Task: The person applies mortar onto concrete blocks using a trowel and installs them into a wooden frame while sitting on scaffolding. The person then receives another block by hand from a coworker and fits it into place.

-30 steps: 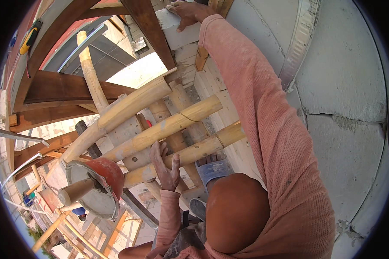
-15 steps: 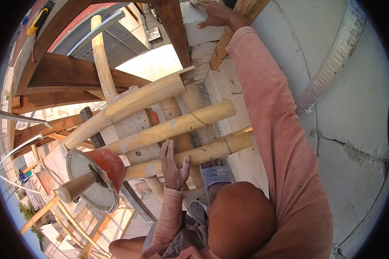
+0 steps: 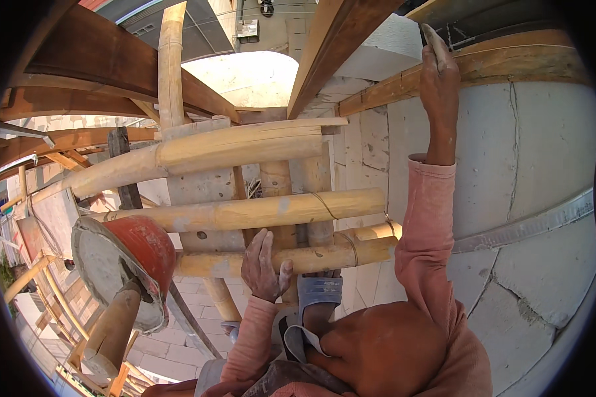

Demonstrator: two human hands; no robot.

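The two hands are well apart. The left hand, toward 7 o'clock, lies against the lowest bamboo pole with its fingers stretched and the thumb set apart, not wrapped around it. That pole runs just below centre, roughly from 8 to 4 o'clock; the middle bamboo pole and the upper bamboo pole lie beyond it toward 12. The right hand is raised near 1 to 2 o'clock, in front of a timber beam; seen edge-on, it does not show whether it grips anything. A pale block sits just to its left. Toward 8 o'clock a red bucket bears grey mortar. A blue sandal shows at 6 o'clock, and a metal strip crosses the pale block wall at 3.
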